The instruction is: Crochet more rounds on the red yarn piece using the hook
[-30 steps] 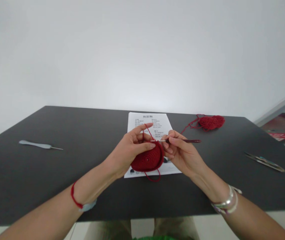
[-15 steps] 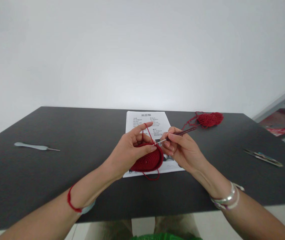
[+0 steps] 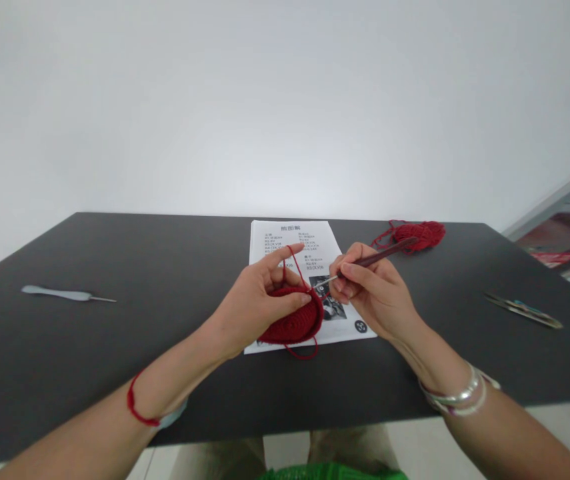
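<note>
Between the thumb and fingers of my left hand (image 3: 259, 297) is a round red crochet piece (image 3: 295, 323), its spiral stitches facing me. A strand of red yarn (image 3: 295, 261) loops over my raised left index finger and runs down to the piece's upper edge. My right hand (image 3: 372, 283) pinches a crochet hook (image 3: 385, 254) with a dark red handle; its thin metal tip reaches the piece's edge near my left thumb. Whether the tip sits inside a stitch is too small to tell. A loose yarn end hangs below the piece.
Under my hands lies a printed pattern sheet (image 3: 289, 233) on the dark table (image 3: 175, 253). A red yarn bundle (image 3: 427, 235) rests at the back right. A second hook with a pale handle (image 3: 57, 293) is at the left, small thread snips (image 3: 522, 309) at the right.
My right hand has shifted slightly right, and the hook's handle end has swung further out over the yarn bundle. My left hand keeps its hold on the crochet piece.
</note>
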Available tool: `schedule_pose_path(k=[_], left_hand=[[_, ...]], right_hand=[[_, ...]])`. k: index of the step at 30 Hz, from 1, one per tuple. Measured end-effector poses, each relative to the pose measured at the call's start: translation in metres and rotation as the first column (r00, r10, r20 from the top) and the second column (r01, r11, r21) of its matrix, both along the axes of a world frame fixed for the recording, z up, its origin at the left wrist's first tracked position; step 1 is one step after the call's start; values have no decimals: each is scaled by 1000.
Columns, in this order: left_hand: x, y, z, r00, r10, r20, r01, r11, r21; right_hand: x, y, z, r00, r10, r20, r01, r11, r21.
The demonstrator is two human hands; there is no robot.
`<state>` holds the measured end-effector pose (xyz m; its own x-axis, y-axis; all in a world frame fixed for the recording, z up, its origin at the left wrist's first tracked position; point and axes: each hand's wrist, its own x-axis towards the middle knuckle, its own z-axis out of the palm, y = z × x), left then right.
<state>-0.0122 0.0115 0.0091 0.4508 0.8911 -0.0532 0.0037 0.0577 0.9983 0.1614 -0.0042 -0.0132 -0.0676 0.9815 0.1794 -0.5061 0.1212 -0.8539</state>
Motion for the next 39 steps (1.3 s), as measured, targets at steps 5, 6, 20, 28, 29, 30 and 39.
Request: schedule_pose_path(k=[5, 6, 20, 28, 29, 30, 39], left_hand=[[0, 2, 0, 999, 3, -42, -2, 1000, 23], [0, 1, 0, 999, 3, -47, -2, 1000, 24], [1, 1, 0, 997, -27, -76, 28, 999, 17], [0, 1, 0, 996, -84, -38, 83, 996, -10], [0, 1, 0, 996, -84, -23, 83, 996, -22], [0, 1, 0, 997, -80, -8, 80, 996, -38], [0, -2, 2, 998, -21, 56, 26, 997, -75]], right_hand=[[3, 1, -1, 998, -16, 65, 11, 996, 85], [3, 1, -2, 997, -17, 78, 9, 995, 101], [16, 1, -5, 961, -9, 277, -62, 967, 247], [15, 0, 0, 972, 55, 230, -92, 984, 153], [13, 0, 1, 979, 60, 196, -86, 989, 124], [11, 0, 2, 986, 65, 156, -79, 993, 90], [-4, -2, -3, 979, 94, -181, -127, 975, -180]])
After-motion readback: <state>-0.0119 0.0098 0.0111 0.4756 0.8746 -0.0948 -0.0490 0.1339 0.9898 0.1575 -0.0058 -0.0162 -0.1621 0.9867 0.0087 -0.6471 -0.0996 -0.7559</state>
